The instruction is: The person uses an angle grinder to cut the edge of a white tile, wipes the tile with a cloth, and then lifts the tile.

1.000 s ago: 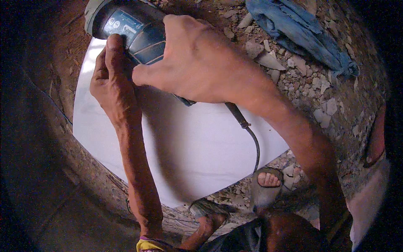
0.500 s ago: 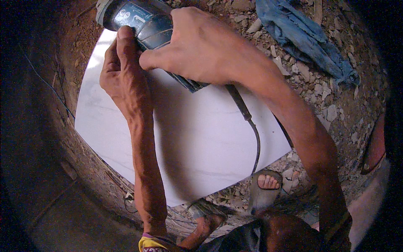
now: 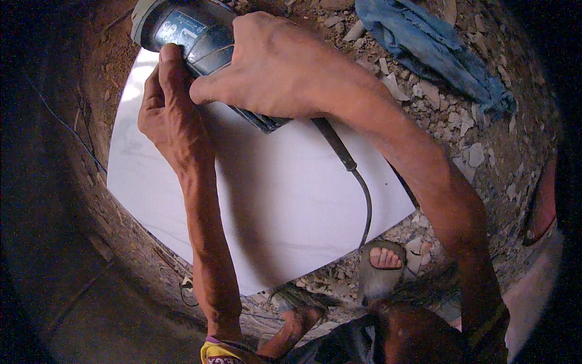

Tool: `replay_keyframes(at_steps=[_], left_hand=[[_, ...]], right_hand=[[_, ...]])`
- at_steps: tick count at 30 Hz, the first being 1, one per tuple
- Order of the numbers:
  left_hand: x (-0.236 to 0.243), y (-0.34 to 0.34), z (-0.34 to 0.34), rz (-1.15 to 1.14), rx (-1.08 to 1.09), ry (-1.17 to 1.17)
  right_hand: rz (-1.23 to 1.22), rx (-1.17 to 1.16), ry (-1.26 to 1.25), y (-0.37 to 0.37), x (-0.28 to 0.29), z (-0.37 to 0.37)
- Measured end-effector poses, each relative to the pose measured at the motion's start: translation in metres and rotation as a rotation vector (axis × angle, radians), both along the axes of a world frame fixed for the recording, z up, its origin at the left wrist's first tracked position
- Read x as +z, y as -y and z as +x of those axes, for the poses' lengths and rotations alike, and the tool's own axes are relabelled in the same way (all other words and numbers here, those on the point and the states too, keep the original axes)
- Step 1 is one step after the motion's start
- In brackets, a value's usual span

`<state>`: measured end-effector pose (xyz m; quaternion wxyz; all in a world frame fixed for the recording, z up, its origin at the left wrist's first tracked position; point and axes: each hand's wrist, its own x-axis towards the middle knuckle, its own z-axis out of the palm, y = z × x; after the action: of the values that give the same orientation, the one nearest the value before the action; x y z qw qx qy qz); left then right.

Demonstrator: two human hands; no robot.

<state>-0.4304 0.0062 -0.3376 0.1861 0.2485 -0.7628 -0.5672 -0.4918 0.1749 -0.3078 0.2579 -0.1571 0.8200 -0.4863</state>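
A blue corded angle grinder [image 3: 209, 48] is held over the far left part of a large white tile [image 3: 315, 200]. My right hand [image 3: 279, 67] wraps round its body from above, with the thumb along the near side. Against the side of the grinder rests the thumb of my left hand [image 3: 173, 115], its fingers curled under and partly hidden. The grinder's head reaches the upper edge of the view, and its disc cannot be seen. From its rear end a black cord [image 3: 368, 206] runs across the tile and over its near edge.
Broken rubble [image 3: 476, 155] covers the ground right of the tile. A crumpled blue cloth [image 3: 436, 57] lies on it at the far right. My sandalled foot [image 3: 385, 264] stands by the tile's near edge. A thin wire [image 3: 66, 124] crosses the ground at left.
Both my hands and the grinder have shifted slightly to the left. My hold on the grinder looks the same.
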Motion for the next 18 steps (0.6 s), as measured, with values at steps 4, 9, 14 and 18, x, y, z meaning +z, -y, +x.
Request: replay_keyframes(at_steps=[4, 9, 14, 18], left_hand=[[0.004, -0.006, 0.006, 0.017, 0.018, 0.033], [0.017, -0.001, 0.013, -0.004, 0.026, 0.041], [0.007, -0.013, 0.018, 0.028, 0.023, 0.051], [0.011, -0.008, 0.026, 0.028, 0.030, 0.036]], right_hand=[[0.102, 0.055, 0.072, -0.002, 0.007, 0.002], [0.012, 0.025, 0.066, 0.004, 0.006, 0.013], [-0.037, -0.049, 0.104, -0.008, -0.002, 0.023], [0.011, -0.009, 0.119, -0.005, 0.002, 0.025]])
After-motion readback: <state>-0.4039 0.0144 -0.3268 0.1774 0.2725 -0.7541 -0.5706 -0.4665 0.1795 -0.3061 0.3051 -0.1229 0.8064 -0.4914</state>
